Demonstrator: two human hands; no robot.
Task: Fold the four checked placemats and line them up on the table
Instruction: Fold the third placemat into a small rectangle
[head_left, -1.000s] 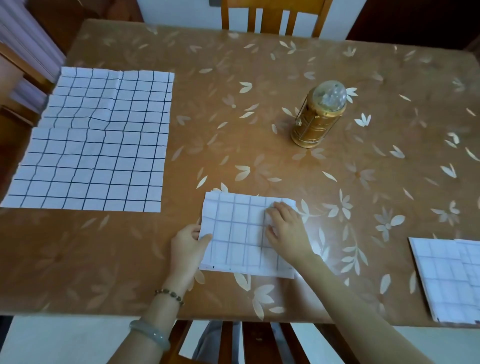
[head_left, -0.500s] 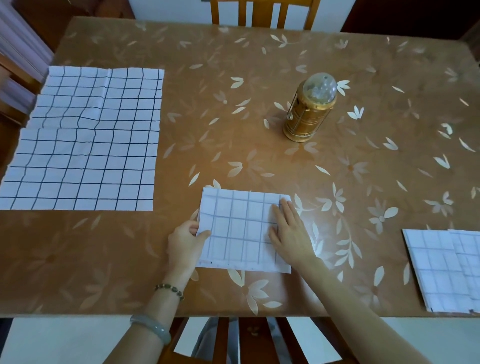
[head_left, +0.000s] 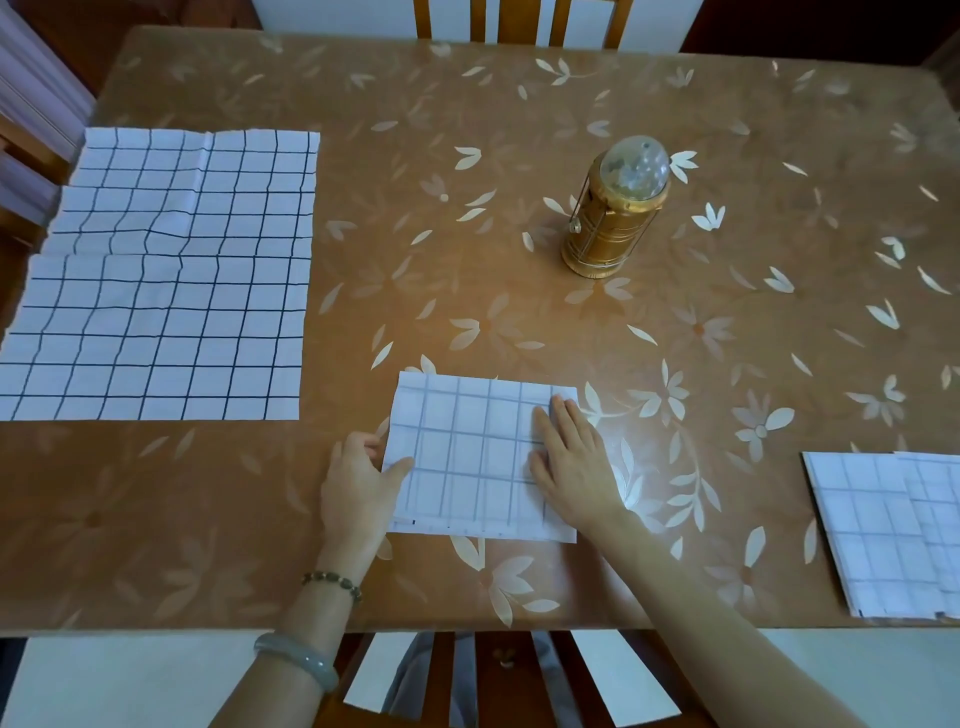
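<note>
My left hand (head_left: 363, 483) pinches the left edge of the folded white checked cloth placemat (head_left: 467, 457), thumb on top. My right hand (head_left: 571, 462) presses flat, fingers straight, on its right side. Two folded checked placemats (head_left: 872, 530) overlap at the brown flowered table's (head_left: 156, 519) right edge. An unfolded checked placemat (head_left: 171, 280) lies left, and a gold lantern (head_left: 615, 208) stands beyond.
</note>
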